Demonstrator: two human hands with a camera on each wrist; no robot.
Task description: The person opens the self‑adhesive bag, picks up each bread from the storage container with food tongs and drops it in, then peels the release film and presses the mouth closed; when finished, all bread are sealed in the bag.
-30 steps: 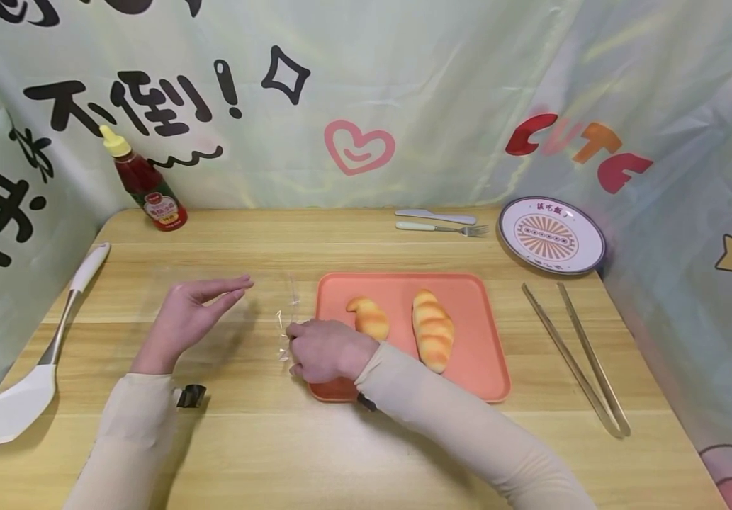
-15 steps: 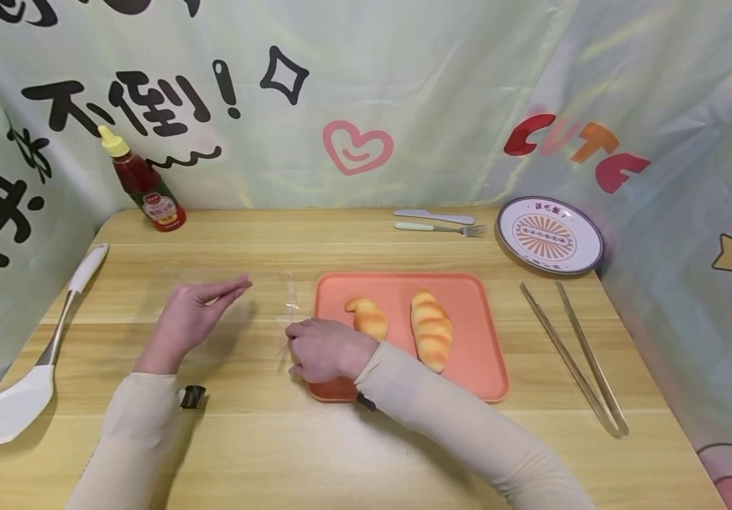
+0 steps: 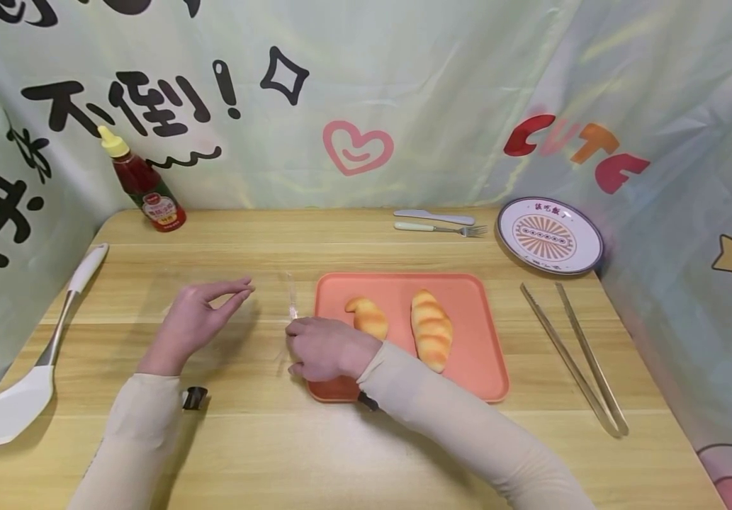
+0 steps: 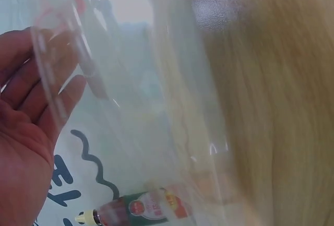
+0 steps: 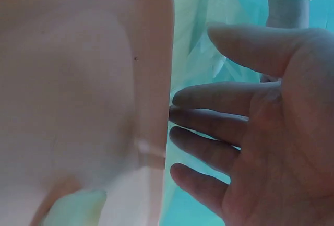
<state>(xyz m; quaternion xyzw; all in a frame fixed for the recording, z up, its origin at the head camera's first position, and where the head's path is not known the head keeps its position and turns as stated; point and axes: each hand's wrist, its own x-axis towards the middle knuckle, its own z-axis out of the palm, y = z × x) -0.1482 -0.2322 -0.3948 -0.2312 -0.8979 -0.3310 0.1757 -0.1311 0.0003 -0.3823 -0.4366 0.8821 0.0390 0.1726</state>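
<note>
A clear plastic film, perhaps a bag [image 3: 292,301], stands between my two hands, its glinting right edge showing in the head view. My left hand [image 3: 203,315] is raised on the film's left side, thumb apart from the fingers. In the left wrist view the film [image 4: 141,80] hangs across the fingertips [image 4: 73,87] of that hand. My right hand [image 3: 324,347] reaches over the left rim of the pink tray [image 3: 468,382], close to the film's right edge. Its fingers [image 5: 209,100] are extended with the thumb apart in the right wrist view.
Two breads [image 3: 368,319] [image 3: 431,331] lie on the tray. Metal tongs [image 3: 575,361] are at the right, below a patterned plate [image 3: 550,236]. A knife [image 3: 434,217], a fork [image 3: 441,228] and a sauce bottle [image 3: 149,188] stand back. A white spatula [image 3: 34,382] lies left.
The film's right edge, spread with wide glints a second ago, now shows as a narrow strip. My left thumb has moved slightly away from its fingers. The right hand stays put.
</note>
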